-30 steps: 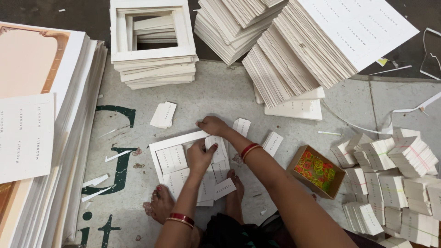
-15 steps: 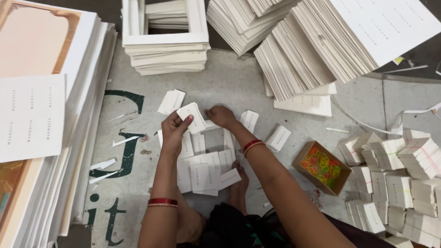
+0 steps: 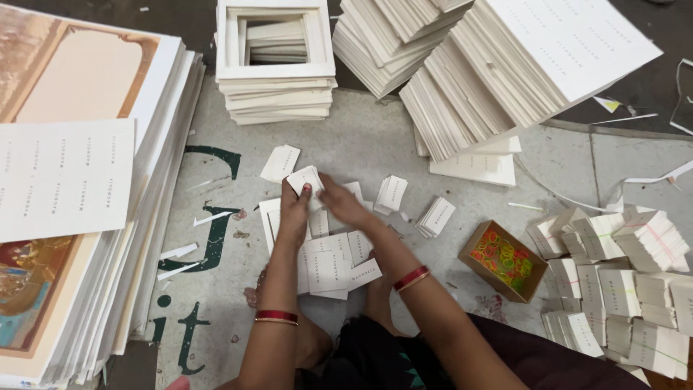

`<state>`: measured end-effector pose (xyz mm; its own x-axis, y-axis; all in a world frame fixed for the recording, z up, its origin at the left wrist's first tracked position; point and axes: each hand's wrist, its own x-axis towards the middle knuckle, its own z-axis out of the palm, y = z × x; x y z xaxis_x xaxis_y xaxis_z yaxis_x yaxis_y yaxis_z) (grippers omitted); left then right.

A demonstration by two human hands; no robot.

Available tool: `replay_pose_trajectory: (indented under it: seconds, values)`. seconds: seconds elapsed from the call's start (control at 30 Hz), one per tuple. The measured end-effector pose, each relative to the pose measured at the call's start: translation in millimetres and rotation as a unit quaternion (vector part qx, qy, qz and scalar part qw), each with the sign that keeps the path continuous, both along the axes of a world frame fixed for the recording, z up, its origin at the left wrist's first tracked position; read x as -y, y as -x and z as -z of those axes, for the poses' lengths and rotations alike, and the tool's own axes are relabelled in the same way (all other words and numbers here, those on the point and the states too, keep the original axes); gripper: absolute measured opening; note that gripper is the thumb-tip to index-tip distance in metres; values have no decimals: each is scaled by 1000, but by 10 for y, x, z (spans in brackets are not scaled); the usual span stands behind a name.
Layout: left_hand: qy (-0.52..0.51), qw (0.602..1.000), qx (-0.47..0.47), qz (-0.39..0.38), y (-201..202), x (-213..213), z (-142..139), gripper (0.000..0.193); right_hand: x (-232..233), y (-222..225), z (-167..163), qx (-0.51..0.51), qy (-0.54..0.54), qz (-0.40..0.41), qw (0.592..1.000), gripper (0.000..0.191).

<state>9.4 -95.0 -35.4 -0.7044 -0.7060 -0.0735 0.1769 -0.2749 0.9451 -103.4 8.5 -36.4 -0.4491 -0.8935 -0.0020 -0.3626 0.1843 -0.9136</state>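
Near the middle of the floor (image 3: 375,137) we hold a small stack of white cards (image 3: 306,178) between both hands. Our left hand (image 3: 294,213) has its fingers clamped on the stack from below, thumb up the near side; our right hand (image 3: 341,202) closes its fingers on the stack's edge at 3 o'clock, touching the left hand. Just beneath our wrists, at 6 o'clock from the stack, loose white cards (image 3: 333,267) lie spread flat and overlapping on the floor. A single card (image 3: 280,163) lies just beside the stack at 10 o'clock, and two small card piles (image 3: 393,193) (image 3: 436,216) lie near at 3 o'clock. Farther out at 4 o'clock sits an open cardboard box of coloured rubber bands (image 3: 505,258), and beyond it banded card bundles (image 3: 621,282) are heaped close together. At 12 o'clock stands a pile of cut-out white frames (image 3: 274,87); leaning sheet stacks (image 3: 498,79) rise at 1 o'clock. Tall stacks of printed boards (image 3: 79,202) fill the 9 o'clock side, well apart from our hands
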Motion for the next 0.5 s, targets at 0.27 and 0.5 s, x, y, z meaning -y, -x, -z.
replay_pose_trajectory:
  seconds: [0.27,0.5]
  values:
    - [133,988,71,36,107,60,-411,44,163,-139,105,64,64,101,991,54]
    - [142,958,183,-169,145,1071,-491,39,369,625,-85,319,-18,221,921,49]
